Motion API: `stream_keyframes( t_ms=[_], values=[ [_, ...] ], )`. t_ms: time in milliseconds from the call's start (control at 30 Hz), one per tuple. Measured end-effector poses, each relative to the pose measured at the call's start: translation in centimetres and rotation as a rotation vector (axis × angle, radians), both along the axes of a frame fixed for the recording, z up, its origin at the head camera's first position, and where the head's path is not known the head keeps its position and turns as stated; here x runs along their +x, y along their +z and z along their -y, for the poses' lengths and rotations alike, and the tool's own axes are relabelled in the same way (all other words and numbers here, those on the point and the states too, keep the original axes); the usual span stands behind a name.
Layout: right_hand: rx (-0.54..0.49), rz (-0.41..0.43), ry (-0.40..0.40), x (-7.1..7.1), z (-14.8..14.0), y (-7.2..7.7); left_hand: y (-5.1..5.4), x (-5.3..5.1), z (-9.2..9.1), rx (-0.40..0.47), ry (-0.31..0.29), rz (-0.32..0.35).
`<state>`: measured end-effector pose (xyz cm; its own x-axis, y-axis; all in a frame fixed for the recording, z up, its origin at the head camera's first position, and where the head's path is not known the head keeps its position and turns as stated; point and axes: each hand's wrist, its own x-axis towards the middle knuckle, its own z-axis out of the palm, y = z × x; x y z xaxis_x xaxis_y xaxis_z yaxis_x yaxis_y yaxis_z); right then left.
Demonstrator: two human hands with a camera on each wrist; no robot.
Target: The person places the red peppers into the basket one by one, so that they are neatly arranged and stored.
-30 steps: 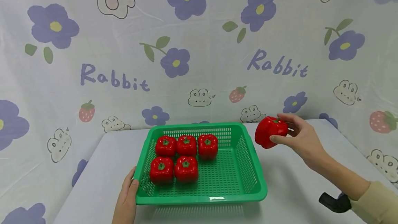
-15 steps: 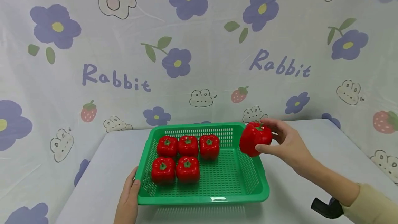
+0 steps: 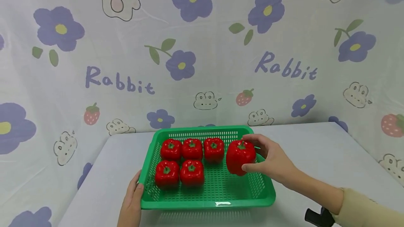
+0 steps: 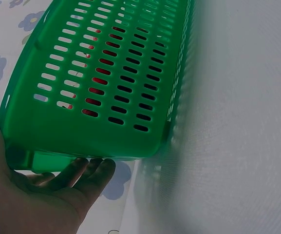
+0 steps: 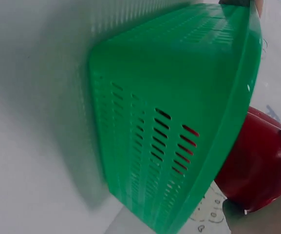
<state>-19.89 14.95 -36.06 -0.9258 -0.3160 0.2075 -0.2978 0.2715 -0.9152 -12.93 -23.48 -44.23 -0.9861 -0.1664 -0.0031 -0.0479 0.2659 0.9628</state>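
Note:
In the head view, my right hand (image 3: 272, 160) holds a red bell pepper (image 3: 240, 157) by its side, thumb in front and fingers behind. The pepper is over the right part of a green plastic basket (image 3: 208, 204); whether it touches the bottom cannot be seen. Several other red bell peppers (image 3: 192, 173) stand stem up in the basket's left and middle. My left hand (image 3: 130, 200) grips the basket at its left rim. The left wrist view shows its fingers (image 4: 94, 180) at the basket's outer wall. Part of the held pepper (image 5: 257, 163) shows above the rim in the right wrist view.
The basket stands on a white table (image 3: 303, 143). Behind it hangs a pale cloth (image 3: 221, 73) printed with flowers, rabbits and strawberries. A black object (image 3: 318, 217) sits at the right wrist, near the beige sleeve (image 3: 363, 206).
My right hand has carried the bell pepper leftward and down, from right of the basket, across its rim, to over its right part. The left hand stays at the left rim.

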Motion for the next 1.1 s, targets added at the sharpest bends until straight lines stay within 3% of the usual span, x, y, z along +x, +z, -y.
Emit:
stream_keyframes(
  t_ms=[300,700,1100],
  values=[
    [0.037,0.062,0.050,0.3,2.2,-1.0,0.0,0.1,0.1,0.019,0.006,-0.003],
    [0.082,0.050,0.070,-0.1,4.2,-2.9,0.0,0.1,0.0,0.038,-0.002,-0.007],
    [0.147,0.094,-0.009,-0.5,5.4,-3.4,0.1,0.1,-0.1,0.028,0.011,0.016]
  ],
)
